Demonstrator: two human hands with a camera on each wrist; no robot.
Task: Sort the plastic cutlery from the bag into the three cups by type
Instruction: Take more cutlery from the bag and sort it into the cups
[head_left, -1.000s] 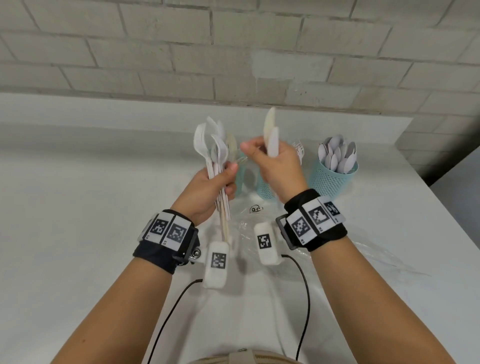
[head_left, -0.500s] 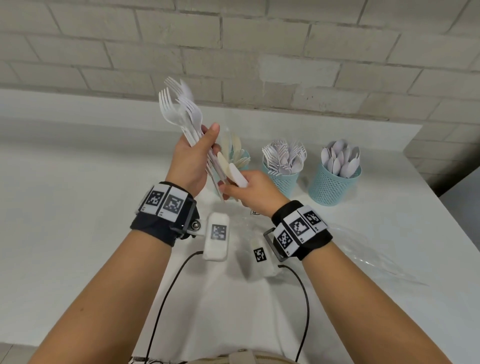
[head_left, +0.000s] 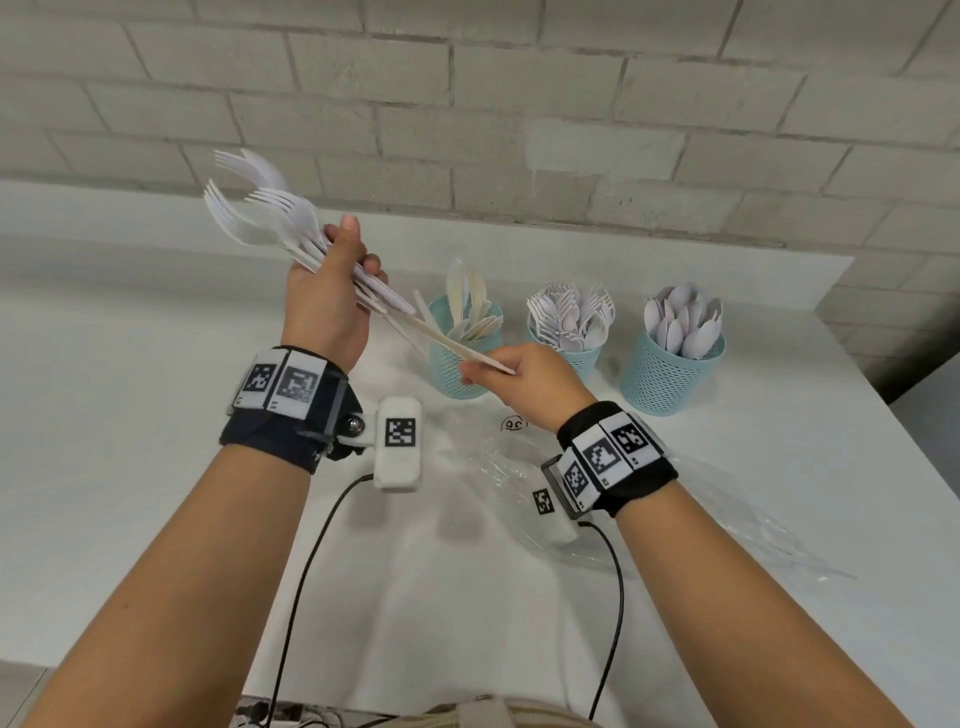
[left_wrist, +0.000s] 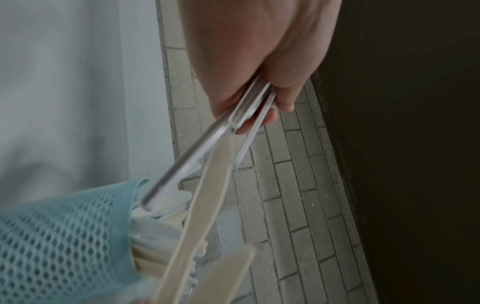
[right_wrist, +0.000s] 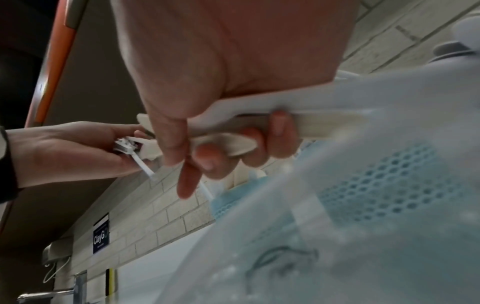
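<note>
Spanning the whole view, a white table (head_left: 104, 426) met a pale brick wall (head_left: 519, 104). A clear plastic bag (head_left: 737, 509) lay crumpled near the right forearm. Three teal mesh cups stood in a row: the knife cup (head_left: 460, 364), the fork cup (head_left: 584, 356) and the spoon cup (head_left: 670, 374). The left hand (head_left: 324, 306) was raised, clenched around a bundle of white forks (head_left: 270, 223), tines pointing up-left. The right hand (head_left: 524, 376), just in front of the knife cup, pinched cream knives (right_wrist: 223, 142) whose far ends reached the left hand's bundle.
</note>
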